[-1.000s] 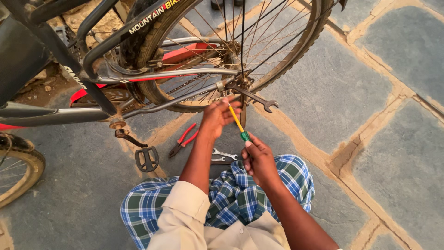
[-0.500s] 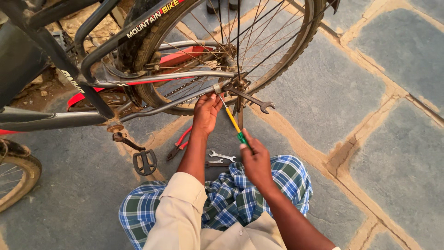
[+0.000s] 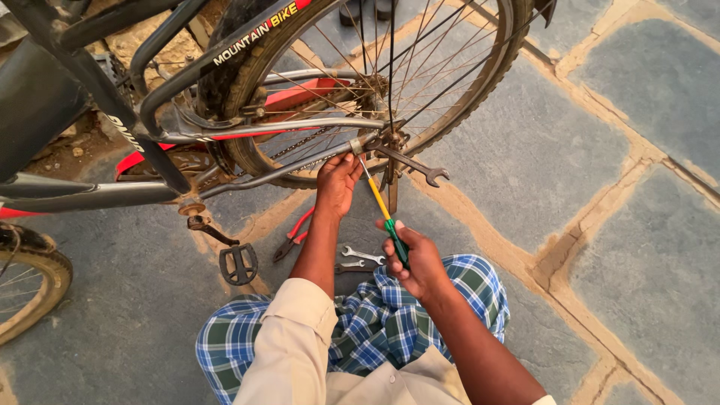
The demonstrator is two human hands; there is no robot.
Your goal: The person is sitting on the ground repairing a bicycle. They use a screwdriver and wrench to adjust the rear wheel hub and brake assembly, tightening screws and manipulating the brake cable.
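Note:
A bicycle stands in front of me with its rear wheel (image 3: 480,82) raised near the top of view. My left hand (image 3: 337,184) reaches up and grips the lower frame stay close to the rear axle (image 3: 386,139). My right hand (image 3: 416,259) holds a screwdriver (image 3: 382,206) with a green handle and yellow shaft, its tip pointing up at the frame end near the axle. An open-ended spanner (image 3: 416,166) hangs from the axle nut, angled down to the right.
Red-handled pliers (image 3: 292,236) and two small spanners (image 3: 360,259) lie on the stone paving beside my checked-cloth knees. A black pedal (image 3: 238,264) hangs at the left. Part of another wheel (image 3: 30,289) shows at the left edge.
My left hand has shifted a little left along the stay. My right hand has dropped slightly with the screwdriver, whose tip stays near the axle.

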